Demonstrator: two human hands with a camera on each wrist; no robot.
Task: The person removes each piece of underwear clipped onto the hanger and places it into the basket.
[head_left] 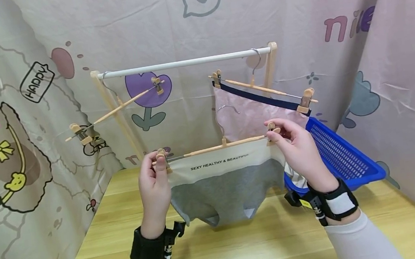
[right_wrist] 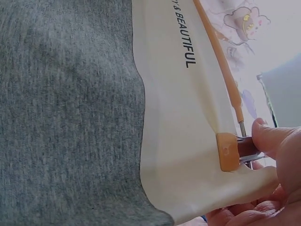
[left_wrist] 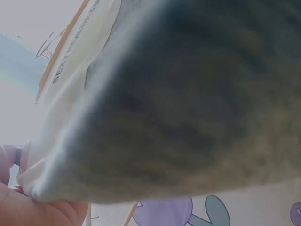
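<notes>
Cartoon-print curtains [head_left: 22,136] hang behind a wooden table [head_left: 242,244] with a small drying rack [head_left: 185,62] and a blue basket [head_left: 341,155]. Above the table, the left hand [head_left: 154,181] pinches one clip of a hanger [head_left: 217,147] and the right hand [head_left: 301,153] pinches the other, with grey underwear [head_left: 225,186] hanging from it.

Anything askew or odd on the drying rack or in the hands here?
Yes: the empty clip hanger at the rack's left end hangs steeply tilted, its left clip far lower. The pink garment's hanger also slopes. The grey underwear looks evenly clipped between both hands.
</notes>
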